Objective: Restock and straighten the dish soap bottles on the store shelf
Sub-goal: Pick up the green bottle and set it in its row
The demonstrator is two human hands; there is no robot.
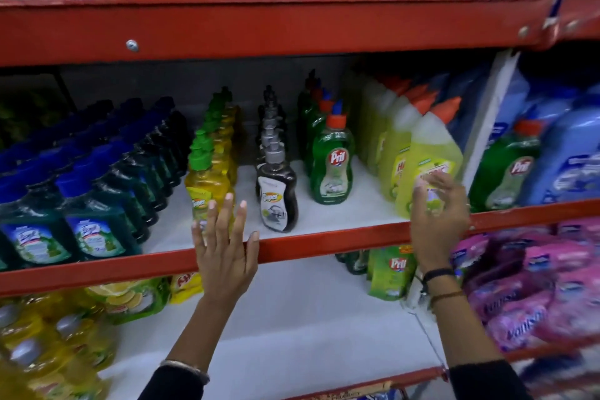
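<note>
On the middle shelf (324, 214) dish soap bottles stand in rows running front to back. A yellow bottle with a green cap (207, 182) leads one row, a dark bottle with a grey pump (276, 191) the row beside it, and a green Pril bottle (331, 162) the one after. At the right stands a pale yellow-green bottle with an orange cap (428, 153). My left hand (225, 247) is flat and open, fingers spread, in front of the yellow bottle at the shelf lip. My right hand (438, 214) is open with curled fingers against the front of the yellow-green bottle's label.
Several dark teal bottles with blue caps (94, 204) fill the shelf's left side. Blue bottles (565, 153) and another Pril bottle (506, 169) stand in the bay to the right. A red shelf beam (259, 26) runs overhead. Below are yellow bottles (65, 334), green refill pouches (389, 273) and pink packs (535, 286).
</note>
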